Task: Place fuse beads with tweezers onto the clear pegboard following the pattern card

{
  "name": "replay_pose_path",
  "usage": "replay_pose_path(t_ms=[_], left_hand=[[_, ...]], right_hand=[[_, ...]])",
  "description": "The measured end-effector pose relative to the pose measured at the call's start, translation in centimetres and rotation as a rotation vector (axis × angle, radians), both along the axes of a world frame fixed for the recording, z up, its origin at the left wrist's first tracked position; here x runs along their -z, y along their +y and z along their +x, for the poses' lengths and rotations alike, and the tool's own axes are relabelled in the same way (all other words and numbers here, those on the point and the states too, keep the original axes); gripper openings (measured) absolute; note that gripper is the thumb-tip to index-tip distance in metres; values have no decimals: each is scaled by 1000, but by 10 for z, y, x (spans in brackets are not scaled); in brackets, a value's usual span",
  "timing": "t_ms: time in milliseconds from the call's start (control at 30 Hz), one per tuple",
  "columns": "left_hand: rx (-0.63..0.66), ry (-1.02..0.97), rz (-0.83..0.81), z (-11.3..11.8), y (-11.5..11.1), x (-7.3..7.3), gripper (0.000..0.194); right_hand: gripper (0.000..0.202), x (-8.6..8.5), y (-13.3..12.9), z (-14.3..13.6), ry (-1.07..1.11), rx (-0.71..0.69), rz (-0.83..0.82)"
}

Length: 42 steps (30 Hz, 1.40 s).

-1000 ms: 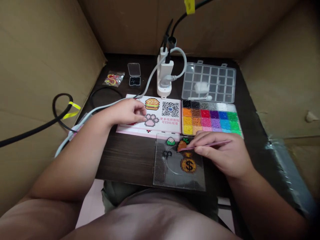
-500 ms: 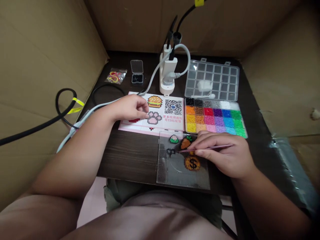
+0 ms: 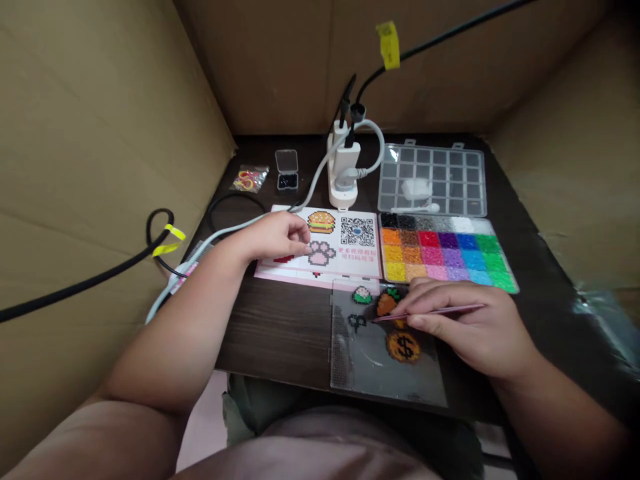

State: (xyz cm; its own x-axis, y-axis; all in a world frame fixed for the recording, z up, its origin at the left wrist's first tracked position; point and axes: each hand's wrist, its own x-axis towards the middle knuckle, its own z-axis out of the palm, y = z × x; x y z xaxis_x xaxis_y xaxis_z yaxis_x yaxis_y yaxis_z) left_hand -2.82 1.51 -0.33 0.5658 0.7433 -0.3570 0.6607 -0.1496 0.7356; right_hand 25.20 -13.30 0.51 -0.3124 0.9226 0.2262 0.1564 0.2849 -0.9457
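Note:
My right hand (image 3: 465, 323) grips pink tweezers (image 3: 443, 312), their tips low over the clear pegboard (image 3: 380, 383). Close to the tips is a small unfilled black bead outline (image 3: 357, 323). The board also bears a dollar coin (image 3: 403, 347) of orange and black beads, an orange carrot-like shape (image 3: 387, 303) partly under my fingers, and a green and pink figure (image 3: 361, 295). Whether the tips hold a bead is too small to tell. My left hand (image 3: 283, 235) rests on the printed pattern sheet (image 3: 333, 267), loosely curled, thumb apart beside the pink paw print (image 3: 321, 253).
A sorted bead box (image 3: 447, 250) lies behind my right hand, its clear lid (image 3: 433, 179) folded back. A white power strip (image 3: 343, 193) with cables stands at the back. Left of it are a small case of black beads (image 3: 287, 180) and a bag of rings (image 3: 249, 179). Cardboard walls surround the table.
The camera view has tilted, so everything sits lower and farther right. The tweezer tips stay beside the black outline, and my left hand stays on the sheet.

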Motion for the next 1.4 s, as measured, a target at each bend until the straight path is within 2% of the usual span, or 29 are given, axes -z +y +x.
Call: replay_pose_path(t_ms=[300,567,1000,1400], left_hand=[[12,-39,-15,-1,0,2,15],[6,-32,-30,-1,0,0,14],[-36,60,-10,3,0,-6,19],[-22,55,11,1,1,-5,22]], right_hand=[[9,1,2,4,-68,21,37],[10,-2,1,2,-25,-1,14],[12,1,-1,1,22,29,-45],[9,2,-1,1,16,19,-82]])
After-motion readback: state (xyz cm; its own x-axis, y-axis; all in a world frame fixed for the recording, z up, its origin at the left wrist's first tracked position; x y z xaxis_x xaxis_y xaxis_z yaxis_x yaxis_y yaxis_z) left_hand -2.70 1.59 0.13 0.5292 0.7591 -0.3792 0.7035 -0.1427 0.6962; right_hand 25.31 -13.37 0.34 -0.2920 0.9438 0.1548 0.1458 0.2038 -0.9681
